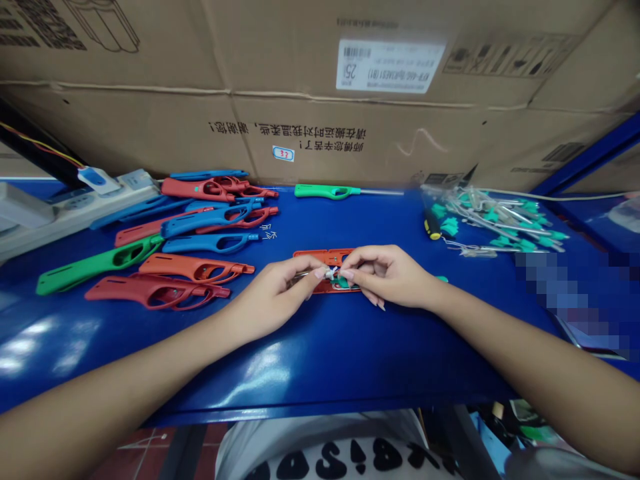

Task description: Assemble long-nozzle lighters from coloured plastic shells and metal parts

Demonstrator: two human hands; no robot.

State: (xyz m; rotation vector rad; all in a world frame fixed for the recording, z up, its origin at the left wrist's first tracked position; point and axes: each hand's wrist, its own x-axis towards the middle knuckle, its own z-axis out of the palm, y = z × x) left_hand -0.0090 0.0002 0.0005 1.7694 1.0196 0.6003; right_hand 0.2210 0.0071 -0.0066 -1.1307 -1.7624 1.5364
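Observation:
At the middle of the blue table lie two orange lighter shell halves [320, 255], partly covered by my hands. A green trigger piece [342, 283] and a thin wire show in the nearer half. My left hand [280, 290] is closed, with thumb and forefinger pinching a small whitish part [331, 272] just over the shell. From the right, my right hand [393, 275] meets it with thumb and forefinger pressed together beside the same part. Whatever lies between those right fingertips is too small to make out.
Several red, blue, orange and green lighter shells [183, 267] lie at left, near small screws [269, 232] and a power strip [75, 207]. A green lighter [325, 191] lies against the cardboard box [300, 67]. At right are a screwdriver [432, 227] and heaped metal tubes with green triggers [505, 217].

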